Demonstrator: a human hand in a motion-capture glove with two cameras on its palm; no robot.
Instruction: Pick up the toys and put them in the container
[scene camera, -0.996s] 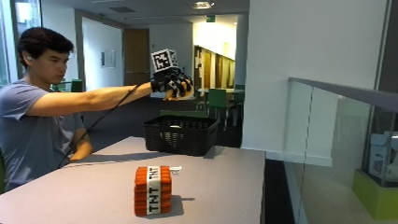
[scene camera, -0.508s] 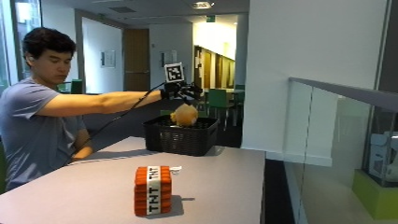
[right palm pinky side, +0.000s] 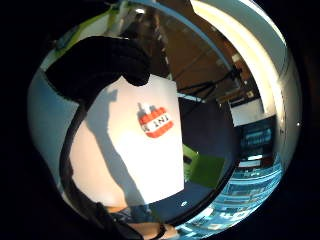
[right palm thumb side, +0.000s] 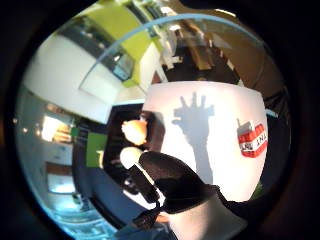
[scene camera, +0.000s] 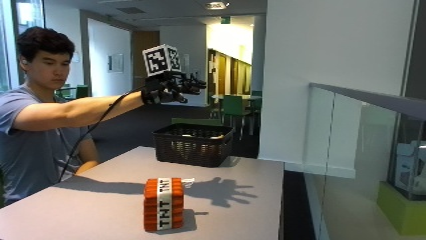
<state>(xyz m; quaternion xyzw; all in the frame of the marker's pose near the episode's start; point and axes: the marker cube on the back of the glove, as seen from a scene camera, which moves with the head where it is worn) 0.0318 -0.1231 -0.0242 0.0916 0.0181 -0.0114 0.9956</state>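
**Open grip raised above the basket**

Grip (scene camera: 172, 86) of the gloved right hand is held high over the table (scene camera: 100, 210), fingers spread and holding nothing — its splayed shadow (scene camera: 223, 190) falls on the tabletop. A black mesh basket (scene camera: 193, 144) sits at the table's far edge, below and a little beyond the hand. In the thumb-side palm view a pale orange toy (right palm thumb side: 134, 131) lies inside the basket. A red TNT block toy (scene camera: 164, 204) with a white band stands upright on the near part of the table — well apart from the basket and untouched.
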